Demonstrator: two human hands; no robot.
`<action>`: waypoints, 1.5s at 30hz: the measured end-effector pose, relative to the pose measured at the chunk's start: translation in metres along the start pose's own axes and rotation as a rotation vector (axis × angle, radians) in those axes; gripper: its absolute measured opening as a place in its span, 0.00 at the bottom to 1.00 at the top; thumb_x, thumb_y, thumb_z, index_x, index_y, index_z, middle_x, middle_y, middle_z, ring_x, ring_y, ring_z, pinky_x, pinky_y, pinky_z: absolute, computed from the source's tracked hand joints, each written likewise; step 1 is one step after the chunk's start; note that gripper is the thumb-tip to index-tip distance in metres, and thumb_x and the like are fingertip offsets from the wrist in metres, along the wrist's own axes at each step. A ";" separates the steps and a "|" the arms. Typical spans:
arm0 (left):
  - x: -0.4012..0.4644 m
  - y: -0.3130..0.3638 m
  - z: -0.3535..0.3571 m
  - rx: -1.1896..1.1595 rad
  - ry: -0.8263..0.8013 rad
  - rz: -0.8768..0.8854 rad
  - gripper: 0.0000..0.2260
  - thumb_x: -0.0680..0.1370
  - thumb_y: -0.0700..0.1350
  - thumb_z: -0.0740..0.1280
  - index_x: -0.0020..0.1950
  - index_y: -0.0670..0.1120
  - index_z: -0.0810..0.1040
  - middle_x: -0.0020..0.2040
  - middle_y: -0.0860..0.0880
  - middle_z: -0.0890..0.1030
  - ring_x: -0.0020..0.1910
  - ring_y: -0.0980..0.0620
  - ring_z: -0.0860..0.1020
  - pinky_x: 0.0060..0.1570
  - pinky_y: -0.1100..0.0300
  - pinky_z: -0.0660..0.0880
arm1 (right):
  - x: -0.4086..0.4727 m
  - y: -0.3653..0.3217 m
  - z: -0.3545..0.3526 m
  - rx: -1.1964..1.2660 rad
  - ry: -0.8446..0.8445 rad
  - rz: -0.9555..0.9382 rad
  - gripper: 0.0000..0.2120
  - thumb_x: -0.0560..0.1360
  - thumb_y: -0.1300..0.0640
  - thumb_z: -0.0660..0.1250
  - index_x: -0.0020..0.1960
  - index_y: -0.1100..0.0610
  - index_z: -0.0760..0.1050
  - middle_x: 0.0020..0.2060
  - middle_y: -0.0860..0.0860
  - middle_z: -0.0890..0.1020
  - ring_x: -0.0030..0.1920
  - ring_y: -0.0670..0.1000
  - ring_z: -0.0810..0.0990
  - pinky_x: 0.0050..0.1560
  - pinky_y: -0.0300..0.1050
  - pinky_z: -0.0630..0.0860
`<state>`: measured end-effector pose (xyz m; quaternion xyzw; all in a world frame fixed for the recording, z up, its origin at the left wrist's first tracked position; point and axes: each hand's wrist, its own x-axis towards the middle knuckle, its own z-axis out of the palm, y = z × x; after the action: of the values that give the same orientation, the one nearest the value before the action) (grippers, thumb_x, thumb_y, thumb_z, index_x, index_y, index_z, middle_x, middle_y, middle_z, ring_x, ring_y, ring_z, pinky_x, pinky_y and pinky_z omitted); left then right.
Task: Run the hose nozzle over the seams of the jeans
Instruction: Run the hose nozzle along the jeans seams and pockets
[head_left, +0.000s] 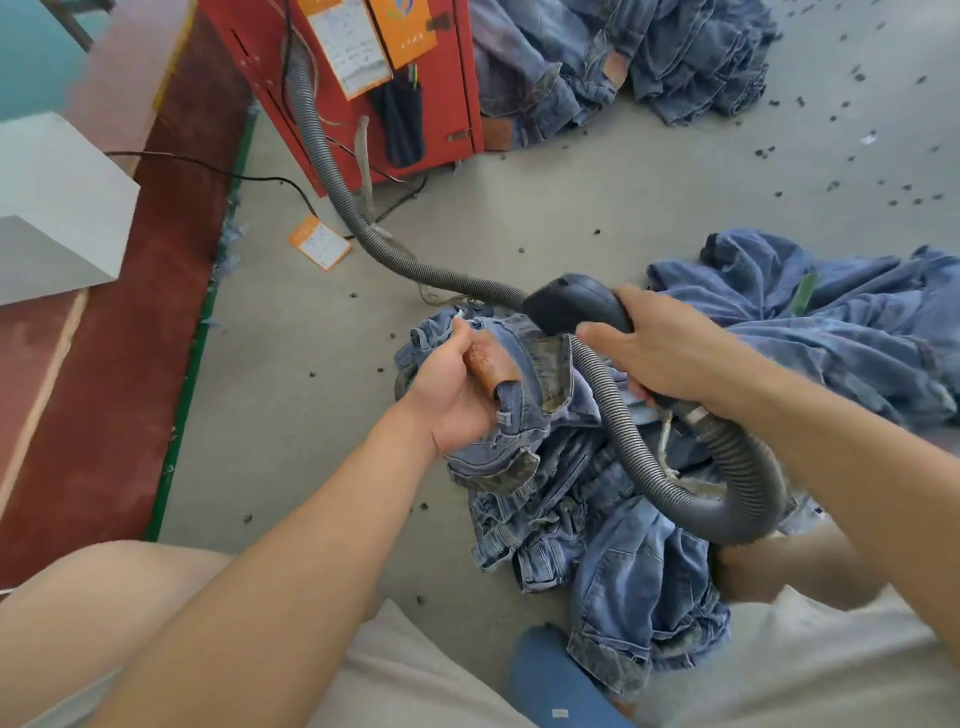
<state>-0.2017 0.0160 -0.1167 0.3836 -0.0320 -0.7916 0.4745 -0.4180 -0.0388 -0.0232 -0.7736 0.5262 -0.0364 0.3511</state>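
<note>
The jeans (524, 415) lie bunched on the grey floor (291, 415) just in front of the person's knees, and everything else is placed here in relation to that bundle. The left hand (457, 395) holds up the waistband end of the jeans: the fingers are curled round the folded denim and the brown leather patch (491, 366), with the thumb on the near side and the cloth rising above the knuckles. The right hand (670, 353) is clenched around the dark hose nozzle (576, 306), which sits just above and touching the top edge of the jeans; the nozzle's rounded head sticks out past the fingers toward the left hand, and its handle runs back under the palm. Whether the nozzle's mouth is pressed to a seam cannot be told, since the hand and the head of the nozzle hide it. The ribbed grey hose (623, 431) loops down across the jeans from under the right wrist, curls round on the right side of the bundle and runs away beyond it to a red cabinet (452, 78) on the far side. Right of the jeans lies a crumpled heap of blue denim (831, 332); further off, beside the cabinet, is another pile of jeans (675, 57). An orange tag (319, 249) lies on the floor to the far left of the bundle.
</note>
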 end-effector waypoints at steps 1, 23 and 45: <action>0.000 0.002 0.000 0.031 0.011 -0.007 0.36 0.85 0.65 0.48 0.46 0.40 0.87 0.43 0.44 0.86 0.42 0.47 0.86 0.45 0.54 0.82 | 0.001 0.002 -0.004 0.051 0.051 0.011 0.12 0.82 0.44 0.63 0.44 0.50 0.71 0.29 0.54 0.82 0.25 0.53 0.79 0.32 0.51 0.79; 0.004 0.021 -0.008 -0.144 0.029 0.104 0.46 0.85 0.64 0.42 0.45 0.27 0.84 0.50 0.31 0.85 0.45 0.36 0.87 0.36 0.46 0.84 | -0.010 0.019 -0.012 0.146 -0.092 -0.111 0.10 0.81 0.41 0.63 0.46 0.45 0.74 0.27 0.57 0.82 0.24 0.57 0.79 0.29 0.46 0.78; -0.007 0.033 -0.002 -0.133 0.264 0.119 0.25 0.86 0.55 0.58 0.72 0.36 0.74 0.68 0.39 0.78 0.66 0.43 0.78 0.74 0.51 0.69 | 0.009 0.017 0.008 0.293 -0.069 0.060 0.11 0.80 0.45 0.67 0.46 0.52 0.76 0.30 0.54 0.80 0.28 0.54 0.78 0.34 0.54 0.81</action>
<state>-0.1750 0.0041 -0.1006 0.4495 0.0603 -0.7051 0.5451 -0.4238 -0.0459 -0.0425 -0.6989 0.5257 -0.0756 0.4791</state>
